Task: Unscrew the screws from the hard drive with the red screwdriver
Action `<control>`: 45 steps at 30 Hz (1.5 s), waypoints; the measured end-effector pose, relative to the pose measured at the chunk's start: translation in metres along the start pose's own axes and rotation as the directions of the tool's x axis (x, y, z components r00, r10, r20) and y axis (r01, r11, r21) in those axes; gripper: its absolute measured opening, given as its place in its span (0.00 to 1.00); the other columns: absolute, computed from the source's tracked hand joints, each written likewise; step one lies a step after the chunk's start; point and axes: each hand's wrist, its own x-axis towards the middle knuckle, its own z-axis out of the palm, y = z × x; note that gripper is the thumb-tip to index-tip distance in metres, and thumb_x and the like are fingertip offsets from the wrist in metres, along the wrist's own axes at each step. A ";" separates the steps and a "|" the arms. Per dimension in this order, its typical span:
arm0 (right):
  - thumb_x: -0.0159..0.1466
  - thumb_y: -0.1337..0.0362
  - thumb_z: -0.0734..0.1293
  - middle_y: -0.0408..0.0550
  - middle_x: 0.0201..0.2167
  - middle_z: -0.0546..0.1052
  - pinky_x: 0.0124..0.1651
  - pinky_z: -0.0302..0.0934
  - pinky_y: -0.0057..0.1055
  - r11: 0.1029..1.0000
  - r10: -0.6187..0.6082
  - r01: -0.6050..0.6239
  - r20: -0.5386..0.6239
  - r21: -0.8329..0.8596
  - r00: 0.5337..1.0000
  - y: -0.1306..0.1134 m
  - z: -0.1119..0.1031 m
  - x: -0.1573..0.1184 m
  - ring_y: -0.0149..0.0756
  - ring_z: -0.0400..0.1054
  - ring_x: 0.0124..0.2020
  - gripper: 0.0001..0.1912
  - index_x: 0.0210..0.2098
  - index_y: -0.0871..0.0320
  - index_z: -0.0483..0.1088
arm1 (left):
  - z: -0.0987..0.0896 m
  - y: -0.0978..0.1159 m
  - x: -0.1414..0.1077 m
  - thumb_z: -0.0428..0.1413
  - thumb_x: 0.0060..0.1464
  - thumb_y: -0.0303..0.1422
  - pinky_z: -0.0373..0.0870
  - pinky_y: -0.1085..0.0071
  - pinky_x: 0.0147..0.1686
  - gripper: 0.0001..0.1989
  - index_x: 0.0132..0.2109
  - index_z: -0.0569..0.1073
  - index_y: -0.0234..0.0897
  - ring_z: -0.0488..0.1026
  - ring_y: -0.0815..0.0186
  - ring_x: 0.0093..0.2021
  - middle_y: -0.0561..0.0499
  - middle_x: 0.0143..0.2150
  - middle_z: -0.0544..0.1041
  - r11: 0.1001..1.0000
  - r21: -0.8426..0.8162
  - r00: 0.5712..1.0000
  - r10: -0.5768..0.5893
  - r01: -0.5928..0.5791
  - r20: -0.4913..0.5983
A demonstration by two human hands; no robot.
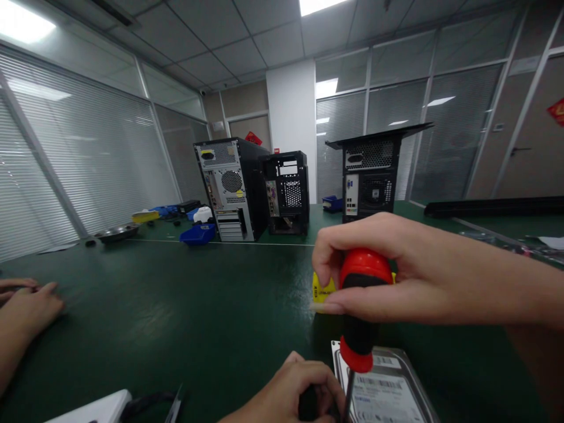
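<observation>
My right hand (374, 270) is wrapped round the red and black handle of a screwdriver (363, 294), which points down. Its thin shaft passes in front of a silver hard drive (383, 388) with a white label, lying at the bottom of the view. The shaft's tip is out of sight. Beside the drive's left edge, my left hand (304, 390) is closed with curled fingers near the shaft. Something dark shows between those fingers, but I cannot tell what it is. A yellow box-like thing (323, 294) is partly hidden behind my right hand.
Several computer cases (253, 194) stand across the green table (176, 305). Near them are a blue bin (198, 234) and a metal bowl (117, 232). Another person's hands (33, 308) are at the left edge. A white device (97, 408) with a black cable lies at lower left.
</observation>
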 end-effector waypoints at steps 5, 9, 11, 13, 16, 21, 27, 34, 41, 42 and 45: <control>0.62 0.59 0.68 0.37 0.31 0.76 0.24 0.59 0.24 0.994 -0.019 0.014 -0.045 -0.107 0.999 -0.004 0.000 -0.005 0.30 0.69 0.28 0.06 0.38 0.52 0.69 | 0.002 -0.001 0.000 0.59 0.49 0.25 0.56 0.67 0.52 0.04 0.32 0.72 0.37 0.66 0.68 0.37 0.58 0.32 0.70 0.999 -0.043 1.000 0.019 -0.019 -0.001; 0.62 0.64 0.66 0.37 0.31 0.76 0.23 0.60 0.25 0.995 0.005 -0.008 -0.026 -0.096 1.000 -0.007 -0.004 -0.012 0.30 0.69 0.26 0.10 0.44 0.51 0.67 | 0.002 0.000 0.000 0.59 0.48 0.24 0.55 0.67 0.52 0.05 0.31 0.70 0.36 0.67 0.68 0.38 0.57 0.34 0.70 0.998 -0.055 1.000 0.019 -0.018 0.012; 0.64 0.63 0.65 0.38 0.33 0.77 0.26 0.62 0.25 0.995 0.000 -0.002 -0.021 -0.100 1.000 -0.007 -0.005 -0.013 0.30 0.70 0.28 0.09 0.44 0.52 0.67 | 0.001 0.000 0.000 0.59 0.48 0.24 0.55 0.66 0.52 0.05 0.30 0.69 0.36 0.66 0.67 0.38 0.57 0.34 0.70 0.999 -0.049 1.000 0.004 -0.004 0.013; 0.66 0.61 0.65 0.38 0.33 0.77 0.29 0.63 0.25 0.994 -0.022 0.020 -0.018 -0.107 1.000 -0.004 -0.005 -0.011 0.29 0.71 0.30 0.06 0.42 0.53 0.69 | 0.000 0.001 0.000 0.59 0.47 0.24 0.56 0.67 0.52 0.06 0.30 0.69 0.37 0.66 0.67 0.39 0.57 0.34 0.70 0.999 -0.039 1.000 -0.008 0.009 0.019; 0.66 0.56 0.66 0.36 0.25 0.73 0.24 0.57 0.23 0.994 -0.016 0.015 -0.009 -0.111 1.000 0.001 -0.003 -0.005 0.26 0.67 0.24 0.10 0.33 0.55 0.70 | 0.000 0.002 0.000 0.59 0.47 0.23 0.56 0.68 0.50 0.07 0.29 0.68 0.36 0.66 0.66 0.39 0.57 0.34 0.71 1.000 -0.022 1.000 -0.009 0.009 0.019; 0.66 0.52 0.64 0.37 0.21 0.69 0.20 0.50 0.26 0.983 0.037 -0.048 -0.062 -0.177 0.997 0.005 -0.002 -0.003 0.27 0.62 0.21 0.16 0.28 0.56 0.69 | 0.001 0.006 -0.001 0.58 0.48 0.22 0.56 0.69 0.49 0.06 0.30 0.70 0.37 0.65 0.67 0.39 0.58 0.32 0.70 0.999 0.023 0.999 -0.035 0.034 0.018; 0.69 0.60 0.60 0.37 0.26 0.73 0.27 0.56 0.26 0.985 -0.042 0.032 -0.054 -0.169 0.998 0.005 -0.005 -0.008 0.27 0.66 0.25 0.11 0.34 0.56 0.70 | 0.001 0.005 0.000 0.58 0.49 0.24 0.56 0.69 0.48 0.05 0.31 0.70 0.37 0.65 0.67 0.39 0.58 0.32 0.70 0.999 0.035 0.999 -0.039 0.038 0.026; 0.68 0.53 0.62 0.37 0.21 0.69 0.23 0.50 0.28 0.992 -0.025 0.019 -0.048 -0.123 0.999 0.003 0.000 0.002 0.27 0.61 0.21 0.18 0.28 0.57 0.72 | 0.004 0.003 -0.001 0.57 0.46 0.22 0.57 0.70 0.48 0.06 0.31 0.71 0.37 0.66 0.66 0.41 0.57 0.35 0.72 0.999 0.016 1.000 -0.028 0.028 -0.008; 0.68 0.57 0.62 0.39 0.26 0.73 0.28 0.55 0.28 0.991 -0.064 0.058 -0.050 -0.117 0.997 0.002 0.002 0.000 0.30 0.67 0.27 0.13 0.32 0.57 0.71 | 0.004 0.010 -0.003 0.57 0.45 0.19 0.58 0.69 0.48 0.08 0.31 0.72 0.36 0.66 0.66 0.41 0.57 0.34 0.72 0.998 0.015 0.998 -0.057 0.057 -0.016; 0.68 0.59 0.61 0.40 0.28 0.75 0.29 0.57 0.28 0.992 -0.070 0.064 -0.048 -0.108 0.996 0.002 0.002 -0.001 0.30 0.68 0.29 0.11 0.35 0.57 0.71 | 0.004 0.010 -0.002 0.56 0.45 0.19 0.58 0.69 0.48 0.08 0.31 0.72 0.36 0.66 0.66 0.41 0.56 0.35 0.72 0.998 0.014 0.998 -0.057 0.057 -0.018; 0.68 0.62 0.61 0.41 0.33 0.77 0.32 0.60 0.27 0.995 -0.072 0.070 -0.031 -0.068 0.997 0.001 0.002 -0.001 0.30 0.70 0.32 0.08 0.41 0.58 0.70 | 0.005 0.008 -0.002 0.56 0.45 0.19 0.58 0.69 0.47 0.08 0.31 0.72 0.36 0.66 0.65 0.41 0.56 0.34 0.72 0.998 0.026 0.998 -0.058 0.059 -0.026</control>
